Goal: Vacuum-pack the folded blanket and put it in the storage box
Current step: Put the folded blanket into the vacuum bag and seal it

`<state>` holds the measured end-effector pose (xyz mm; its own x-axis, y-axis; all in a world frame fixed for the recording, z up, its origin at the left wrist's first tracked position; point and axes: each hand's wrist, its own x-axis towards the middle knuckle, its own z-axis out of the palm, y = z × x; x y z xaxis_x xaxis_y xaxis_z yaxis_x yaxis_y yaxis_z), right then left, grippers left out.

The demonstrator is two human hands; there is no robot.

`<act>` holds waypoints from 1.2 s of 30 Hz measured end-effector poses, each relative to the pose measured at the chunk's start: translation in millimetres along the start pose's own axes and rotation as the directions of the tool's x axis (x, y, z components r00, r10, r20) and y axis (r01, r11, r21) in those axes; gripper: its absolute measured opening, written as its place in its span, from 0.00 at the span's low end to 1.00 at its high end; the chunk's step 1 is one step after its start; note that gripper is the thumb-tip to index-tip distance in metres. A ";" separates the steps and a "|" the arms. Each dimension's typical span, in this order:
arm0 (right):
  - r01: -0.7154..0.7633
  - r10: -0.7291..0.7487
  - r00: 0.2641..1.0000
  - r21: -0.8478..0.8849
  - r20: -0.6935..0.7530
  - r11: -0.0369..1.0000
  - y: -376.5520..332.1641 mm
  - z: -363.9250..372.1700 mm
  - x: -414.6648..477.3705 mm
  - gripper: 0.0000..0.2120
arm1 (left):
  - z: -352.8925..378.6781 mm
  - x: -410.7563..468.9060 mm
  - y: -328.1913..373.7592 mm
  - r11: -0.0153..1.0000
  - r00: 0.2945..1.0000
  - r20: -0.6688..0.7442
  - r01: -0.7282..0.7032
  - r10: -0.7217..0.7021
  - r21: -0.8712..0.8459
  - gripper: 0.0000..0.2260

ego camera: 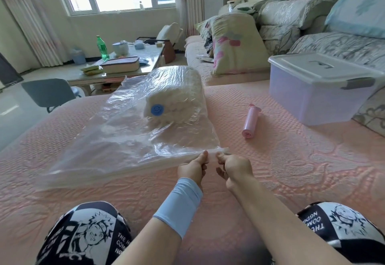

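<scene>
both hands pinch the near seal edge of the bag (129, 135): left hand (192, 169), right hand (236, 168). blanket (177, 98) inside, far end. pump (251, 122) right; lidded box (318, 89) far right.

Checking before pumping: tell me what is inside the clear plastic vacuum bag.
A folded cream fluffy blanket fills the far end of the clear plastic vacuum bag, behind its round blue valve. Its underside and inner folds are hidden.

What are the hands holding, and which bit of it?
The left hand and right hand both pinch the clear vacuum bag by its near sealing edge, side by side.
</scene>
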<state>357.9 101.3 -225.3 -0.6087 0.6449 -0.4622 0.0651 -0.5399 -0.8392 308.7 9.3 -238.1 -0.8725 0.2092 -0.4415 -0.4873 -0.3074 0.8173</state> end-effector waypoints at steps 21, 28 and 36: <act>0.175 -0.086 0.979 -0.534 0.187 0.827 -26.3 -40.8 4.8 0.04 | -16.1 -42.5 28.8 0.811 0.891 0.359 0.015 -0.276 0.585 0.14; 0.343 -0.597 0.730 -0.934 0.333 -0.102 -22.8 -42.2 12.8 0.09 | -15.0 16.3 43.1 -0.215 0.782 0.495 -0.446 0.379 0.869 0.18; 0.489 -0.066 0.852 -0.835 0.519 -0.254 -27.3 -27.7 43.1 0.10 | -30.0 51.1 9.3 -0.449 0.929 0.368 -0.343 -0.033 0.825 0.33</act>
<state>351.8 158.9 -230.3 -0.9333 0.3047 -0.1898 0.3463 0.9036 -0.2522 258.5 -10.8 -264.2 -0.7820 0.5460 -0.3006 0.5468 0.8324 0.0895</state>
